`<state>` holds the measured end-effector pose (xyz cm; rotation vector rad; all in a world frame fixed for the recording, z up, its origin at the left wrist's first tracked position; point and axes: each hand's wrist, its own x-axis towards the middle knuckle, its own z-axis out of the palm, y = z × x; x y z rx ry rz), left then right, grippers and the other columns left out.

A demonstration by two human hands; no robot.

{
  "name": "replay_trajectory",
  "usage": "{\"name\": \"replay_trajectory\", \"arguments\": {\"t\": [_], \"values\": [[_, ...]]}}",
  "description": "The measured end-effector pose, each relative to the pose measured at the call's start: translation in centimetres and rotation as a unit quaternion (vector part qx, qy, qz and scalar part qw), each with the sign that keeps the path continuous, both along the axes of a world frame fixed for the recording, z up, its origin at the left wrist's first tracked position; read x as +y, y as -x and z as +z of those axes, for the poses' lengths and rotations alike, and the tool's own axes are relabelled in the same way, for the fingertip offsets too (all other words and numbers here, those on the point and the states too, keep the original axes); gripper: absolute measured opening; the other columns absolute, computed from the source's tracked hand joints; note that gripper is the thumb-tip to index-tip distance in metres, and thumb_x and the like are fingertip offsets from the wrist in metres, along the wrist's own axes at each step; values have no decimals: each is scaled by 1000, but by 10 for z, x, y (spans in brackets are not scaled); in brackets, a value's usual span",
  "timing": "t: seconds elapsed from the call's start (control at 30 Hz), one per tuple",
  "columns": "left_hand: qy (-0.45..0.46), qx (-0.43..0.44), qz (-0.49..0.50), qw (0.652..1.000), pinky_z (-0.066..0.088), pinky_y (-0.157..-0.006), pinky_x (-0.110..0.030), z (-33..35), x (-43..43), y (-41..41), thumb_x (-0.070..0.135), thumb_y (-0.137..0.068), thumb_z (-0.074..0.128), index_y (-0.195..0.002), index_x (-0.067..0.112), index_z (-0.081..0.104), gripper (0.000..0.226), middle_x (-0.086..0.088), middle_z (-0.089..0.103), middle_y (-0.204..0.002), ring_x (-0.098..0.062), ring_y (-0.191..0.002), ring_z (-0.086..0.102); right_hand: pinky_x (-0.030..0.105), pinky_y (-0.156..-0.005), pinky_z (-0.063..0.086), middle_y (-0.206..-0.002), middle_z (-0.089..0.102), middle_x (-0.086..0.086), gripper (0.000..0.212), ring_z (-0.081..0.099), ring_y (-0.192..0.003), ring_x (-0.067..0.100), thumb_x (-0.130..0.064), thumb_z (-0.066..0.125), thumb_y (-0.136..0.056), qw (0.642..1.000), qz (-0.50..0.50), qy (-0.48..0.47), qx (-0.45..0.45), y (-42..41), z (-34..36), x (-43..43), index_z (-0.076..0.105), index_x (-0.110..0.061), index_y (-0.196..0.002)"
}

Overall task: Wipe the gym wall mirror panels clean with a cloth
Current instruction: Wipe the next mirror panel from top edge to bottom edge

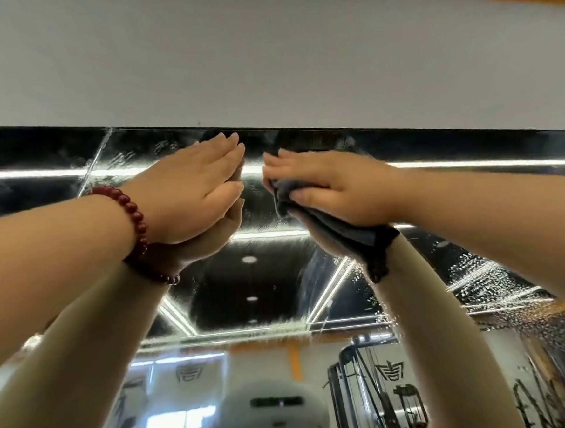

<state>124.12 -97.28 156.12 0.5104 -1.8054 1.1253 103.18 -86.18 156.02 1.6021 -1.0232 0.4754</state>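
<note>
The wall mirror point(259, 281) fills the lower half of the view, streaked and spotted with droplets. My left hand point(193, 186), with a red bead bracelet at the wrist, lies flat with straight fingers on the glass just under the mirror's top edge. My right hand point(326, 191) presses a dark grey cloth point(342, 233) against the glass beside it, fingers over the cloth and thumb curled round its bunched edge. Part of the cloth hangs below the wrist. Both arms show reflected in the glass.
Above the mirror's top edge point(335, 131) rises a plain white wall point(265, 56) with an orange strip at the top right. The mirror reflects ceiling light strips, a cable machine point(368, 390) and wall logos. A seam between panels point(96, 162) runs at the upper left.
</note>
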Motion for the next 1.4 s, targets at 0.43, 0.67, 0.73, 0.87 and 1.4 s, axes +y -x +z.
{"name": "replay_trajectory", "arguments": {"t": [0.43,0.67,0.73,0.87,1.4], "values": [[14,-4,-3,1000,-5,-115,-19,0,-3,-1,50,-84,5,-157,22,-3,79,10,-11,-164,-2,-149,-11,17,-117,6,-157,26,-22,45,16,-144,-5,-30,40,-106,996,17,41,-82,-3,32,0,36,-35,-151],[36,-3,3,999,-4,-113,-18,-5,4,0,49,-85,5,-158,19,6,79,5,-1,-165,-6,-150,-2,10,-117,8,-154,29,-19,47,16,-146,-4,-28,42,-103,993,-6,-59,102,5,-27,2,40,-23,-150],[44,-6,-3,999,-5,-112,-17,-9,6,-2,50,-84,5,-158,20,8,79,6,1,-165,-5,-150,-1,19,-121,12,-156,27,-19,47,19,-145,-2,-30,41,-105,999,10,-27,32,3,-8,5,35,-30,-151],[-11,-14,-14,1000,-5,-110,-14,-24,6,-8,51,-84,11,-158,24,1,79,13,-7,-164,-1,-148,-6,20,-116,8,-162,20,-14,48,16,-149,6,-32,34,-108,992,-7,48,-114,-8,41,5,26,-33,-155],[-8,-51,-24,998,-26,-94,-1,-77,18,8,63,-70,-7,-155,25,-12,93,19,-27,-149,11,-133,-26,5,-113,-1,-163,15,-10,52,9,-148,1,-32,38,-107,999,6,-1,-31,7,-40,8,24,-23,-156]]}}
